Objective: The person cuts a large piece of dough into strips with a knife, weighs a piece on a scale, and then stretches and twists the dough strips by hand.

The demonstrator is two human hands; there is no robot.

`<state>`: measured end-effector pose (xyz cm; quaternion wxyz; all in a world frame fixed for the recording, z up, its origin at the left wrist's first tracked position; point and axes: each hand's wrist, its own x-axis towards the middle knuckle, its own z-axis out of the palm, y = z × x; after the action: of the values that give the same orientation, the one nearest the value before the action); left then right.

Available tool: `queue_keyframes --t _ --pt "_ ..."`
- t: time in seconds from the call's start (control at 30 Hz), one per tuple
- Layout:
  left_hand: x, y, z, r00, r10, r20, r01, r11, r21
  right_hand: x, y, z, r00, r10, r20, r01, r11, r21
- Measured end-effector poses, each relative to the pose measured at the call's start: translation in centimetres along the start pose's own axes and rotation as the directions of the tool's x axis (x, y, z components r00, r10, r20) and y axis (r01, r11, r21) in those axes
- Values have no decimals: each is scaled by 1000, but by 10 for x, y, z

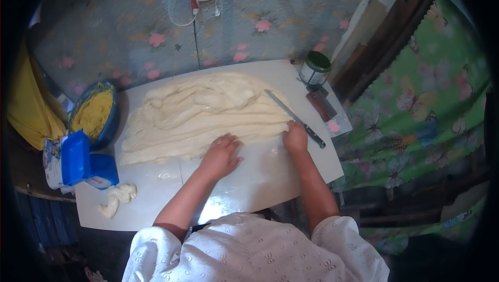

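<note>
A long, folded mass of pale dough (208, 107) spreads across the white board. My left hand (223, 156) lies at its near edge, fingers apart and slightly bent, the fingertips touching the dough. At the right end of the dough, my right hand (295, 137) is closed, pinching the dough's near right corner. Right beside that hand lies a knife (301, 123) with a black handle, its blade slanting up and left over the dough's edge. A small twisted piece of dough (118, 200) sits apart on the board's left front.
At the left stand a blue bowl of yellow filling (95, 110) and a blue plastic container (76, 157). A green-lidded jar (315, 68) and a brown-handled tool (321, 106) are at the right rear. The white board (249, 188) has its front edge near my body.
</note>
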<state>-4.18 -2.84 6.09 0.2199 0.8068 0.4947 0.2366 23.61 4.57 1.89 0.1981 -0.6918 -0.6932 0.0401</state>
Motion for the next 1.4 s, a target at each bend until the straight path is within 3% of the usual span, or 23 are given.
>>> queue_keyframes --t 0.1,0.17,0.23,0.27,0.33,0.4,0.5,0.57,0.63,0.67,0.73,0.77,0.83,0.93,1.03,1.07,1.13,1.17,1.2,1.23,1.27,1.33,1.4 --pt "47 20 25 998 45 -37 -47 998 -50 8 -10 -18 995 50 91 -59 994 93" --pt "71 34 46 995 62 -77 -67 996 -57 2 -15 -23 992 -123 -10 119 931 346" --pt "94 40 70 984 91 -153 -97 995 -36 -13 -51 -50 985 -162 -52 167 861 480" --pt "102 38 85 958 58 -279 -146 941 -306 -22 -65 -60 969 -248 -21 231 865 445" --pt "106 4 127 967 82 -242 -155 941 -302 -38 -66 -81 946 -323 17 288 863 416" --pt "102 5 121 980 131 -147 -176 920 -351 -42 -51 -98 837 -517 179 392 795 463" --pt "83 35 92 977 180 -117 -198 966 -166 -32 9 -105 896 -423 139 287 787 547" --pt "76 43 89 983 166 -75 -174 976 -131 -13 62 -74 954 -301 -13 278 865 418" --pt "71 38 95 981 192 18 -191 980 -50 8 80 -76 983 -183 -19 183 965 188" --pt "68 37 98 982 186 36 -184 981 -53 13 84 -72 980 -200 -18 200 959 200" --pt "69 43 89 984 173 -41 -171 983 63 17 92 -56 939 -185 289 186 982 26" --pt "67 49 84 978 181 -103 -162 973 164 23 100 -51 931 -206 301 204 978 38" --pt "72 53 76 986 115 -122 -81 964 252 36 118 -50 925 -211 317 108 944 313" --pt "69 33 89 990 138 -40 -124 962 243 47 119 -90 897 -155 414 67 973 220" --pt "58 41 93 997 72 -26 -67 986 155 46 123 -126 881 -179 439 101 975 197" --pt "51 45 89 995 49 87 -63 985 159 50 115 -140 874 -204 440 124 971 203" --pt "46 58 63 999 -31 42 25 990 140 58 102 -161 811 -308 497 36 875 483" --pt "43 61 55 995 -93 19 91 990 108 65 92 -157 802 -319 505 43 874 483" --pt "40 47 56 992 -118 -44 125 936 330 73 76 -151 744 -322 586 -34 857 514" --pt "45 45 41 949 -283 -138 311 911 271 79 67 -146 676 -327 660 -115 839 532" --pt "46 35 35 922 -335 -195 383 866 321 88 75 -114 650 -533 541 262 826 499" --pt "38 26 36 882 -390 -263 466 806 366 98 41 -85 579 -515 632 143 827 544" --pt "25 27 42 859 -490 -152 510 787 346 103 3 -61 486 -540 687 101 815 570"
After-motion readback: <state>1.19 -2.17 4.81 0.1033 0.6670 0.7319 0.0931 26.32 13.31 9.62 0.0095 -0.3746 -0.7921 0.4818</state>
